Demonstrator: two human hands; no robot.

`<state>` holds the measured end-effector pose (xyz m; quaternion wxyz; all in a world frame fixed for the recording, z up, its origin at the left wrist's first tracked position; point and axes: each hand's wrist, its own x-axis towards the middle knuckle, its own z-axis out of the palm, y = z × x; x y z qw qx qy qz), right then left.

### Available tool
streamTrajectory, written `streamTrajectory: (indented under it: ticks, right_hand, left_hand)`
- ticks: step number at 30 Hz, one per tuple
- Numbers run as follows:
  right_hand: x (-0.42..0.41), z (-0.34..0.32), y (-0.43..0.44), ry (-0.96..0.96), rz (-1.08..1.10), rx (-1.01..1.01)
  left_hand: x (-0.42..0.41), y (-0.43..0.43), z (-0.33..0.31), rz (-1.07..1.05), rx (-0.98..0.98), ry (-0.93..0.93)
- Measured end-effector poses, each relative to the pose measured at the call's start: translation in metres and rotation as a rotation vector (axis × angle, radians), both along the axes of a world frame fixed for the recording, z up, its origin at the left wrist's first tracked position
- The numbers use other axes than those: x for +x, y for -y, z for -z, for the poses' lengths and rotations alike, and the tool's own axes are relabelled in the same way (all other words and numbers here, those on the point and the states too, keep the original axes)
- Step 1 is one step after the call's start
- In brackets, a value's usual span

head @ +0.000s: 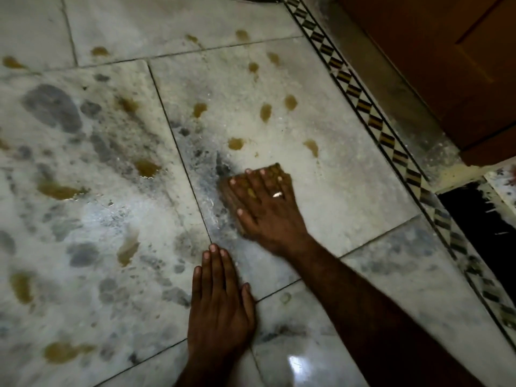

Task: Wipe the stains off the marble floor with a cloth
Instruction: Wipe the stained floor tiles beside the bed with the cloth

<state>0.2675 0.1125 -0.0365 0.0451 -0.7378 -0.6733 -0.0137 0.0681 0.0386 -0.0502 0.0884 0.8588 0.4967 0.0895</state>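
Note:
My right hand (264, 203) presses flat on a brown folded cloth (275, 170) on the white marble floor (321, 169); only the cloth's far edge and left side show past my fingers. A ring sits on one finger. My left hand (220, 300) lies palm down on the floor nearer me, fingers together, holding nothing. Several yellow-brown stains dot the marble: one (236, 143) just beyond the cloth, another (312, 147) to its right, larger ones (146, 167) (60, 191) to the left.
Grey mottling covers the left tiles. A patterned black-and-yellow inlay border (388, 139) runs diagonally on the right, with a brown wooden door (446, 65) beyond it and a dark gap (472, 216) at the threshold. Light glints on the near tile (297, 364).

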Motion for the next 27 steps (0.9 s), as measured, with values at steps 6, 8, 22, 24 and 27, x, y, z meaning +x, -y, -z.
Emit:
streamTrajectory:
  ticks: [6, 8, 22, 24, 27]
  right_hand:
    - [0.09, 0.006, 0.026, 0.097, 0.347, -0.056]
    - [0.12, 0.009, 0.067, 0.116, 0.481, -0.129]
    - [-0.084, -0.006, 0.171, -0.039, 0.212, -0.036]
    - [-0.058, -0.003, 0.131, -0.022, 0.139, -0.013]
    - [-0.002, 0.005, 0.089, 0.029, 0.218, -0.018]
  left_hand:
    - [-0.001, -0.002, -0.003, 0.018, -0.048, 0.004]
    - [-0.001, -0.001, -0.002, 0.018, -0.045, 0.013]
    - [-0.012, 0.005, 0.008, 0.042, 0.057, 0.075]
    - [-0.025, 0.009, 0.008, 0.058, 0.077, 0.066]
    - [-0.054, 0.022, 0.002, 0.059, 0.055, 0.028]
